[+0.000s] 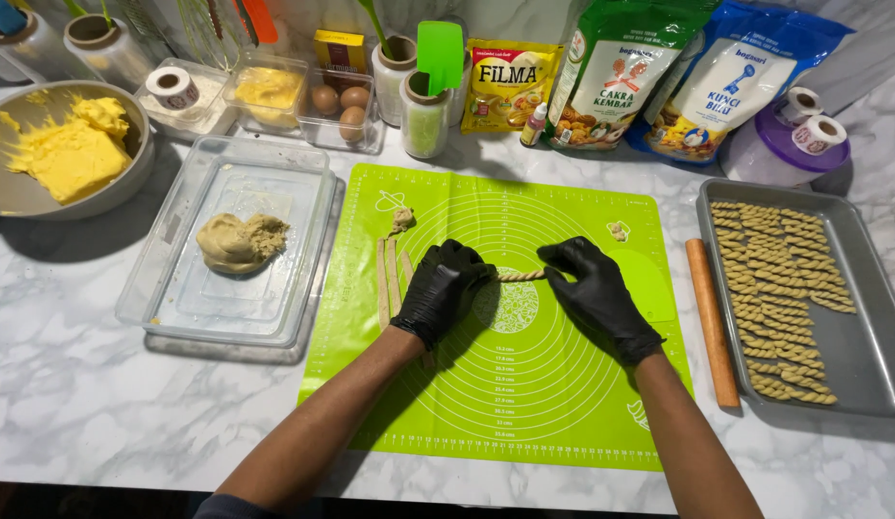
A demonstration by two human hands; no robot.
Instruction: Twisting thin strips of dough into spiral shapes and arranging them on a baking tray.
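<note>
Both black-gloved hands sit mid-mat on the lime green silicone mat (563,384), pinching opposite ends of a short twisted dough stick (521,276): the left hand (442,291) has its fingertips closed on the 9 o'clock end, the right hand (594,293) on the 3 o'clock end, so the twist hangs between them, looks just off the mat but hard to say. A few plain dough strips (392,279) lie at 9 o'clock of the left hand. Further out at 9 o'clock, a clear plastic container (303,288) holds a dough lump (239,240). At 3 o'clock, an orange rolling pin (711,322) lies beside a grey baking tray (866,336) lined with finished twists (779,298). Yellow butter sits in a bowl (15,192) at 10 o'clock.
</note>
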